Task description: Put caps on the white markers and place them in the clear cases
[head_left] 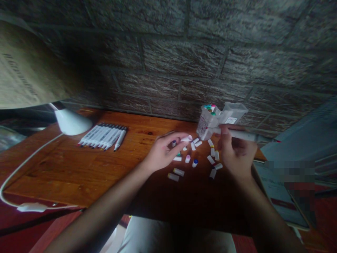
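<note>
My left hand (164, 149) pinches a small white marker cap (187, 138) between thumb and fingers, just above the wooden table (79, 165). In my right hand (235, 149), fingers wrapped round it, lies a long white marker (243, 135) held level and pointing left towards that cap. Several loose caps (195, 162) with coloured ends lie scattered on the table between and below my hands. Behind them stands a clear plastic marker box (210, 121) with a few markers in it.
A row of several capped white markers (104, 136) lies at the table's left rear. A white lamp base (72, 121) and its cord (15, 175) sit at the far left. A brick wall runs behind. Papers (279, 196) lie at the right.
</note>
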A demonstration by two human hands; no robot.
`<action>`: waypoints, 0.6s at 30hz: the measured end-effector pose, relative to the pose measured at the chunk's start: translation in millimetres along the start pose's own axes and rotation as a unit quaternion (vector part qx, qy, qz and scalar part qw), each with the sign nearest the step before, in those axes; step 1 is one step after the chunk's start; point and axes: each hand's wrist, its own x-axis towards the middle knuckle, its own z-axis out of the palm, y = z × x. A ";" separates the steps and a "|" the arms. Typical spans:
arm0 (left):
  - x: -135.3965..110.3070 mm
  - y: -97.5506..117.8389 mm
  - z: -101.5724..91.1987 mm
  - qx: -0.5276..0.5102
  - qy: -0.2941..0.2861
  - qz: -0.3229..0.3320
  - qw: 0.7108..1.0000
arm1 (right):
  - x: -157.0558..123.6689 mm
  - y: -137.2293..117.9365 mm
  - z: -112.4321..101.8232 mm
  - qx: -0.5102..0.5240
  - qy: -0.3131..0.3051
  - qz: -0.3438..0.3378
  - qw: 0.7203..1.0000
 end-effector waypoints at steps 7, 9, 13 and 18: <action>0.9 3.2 0.2 0.009 -0.014 -0.001 1.000 | -9.6 -12.0 3.2 0.055 -0.089 -0.032 0.994; 0.7 3.5 0.6 0.007 -0.020 0.002 1.000 | -12.3 -14.6 5.3 0.059 -0.112 -0.058 0.990; 0.0 1.8 1.0 0.003 -0.020 0.015 1.000 | -14.6 -14.0 8.7 0.034 -0.146 -0.104 0.983; 0.1 0.0 -0.6 -0.015 -0.023 0.001 1.000 | -13.1 -13.3 9.1 -0.006 -0.140 -0.124 0.982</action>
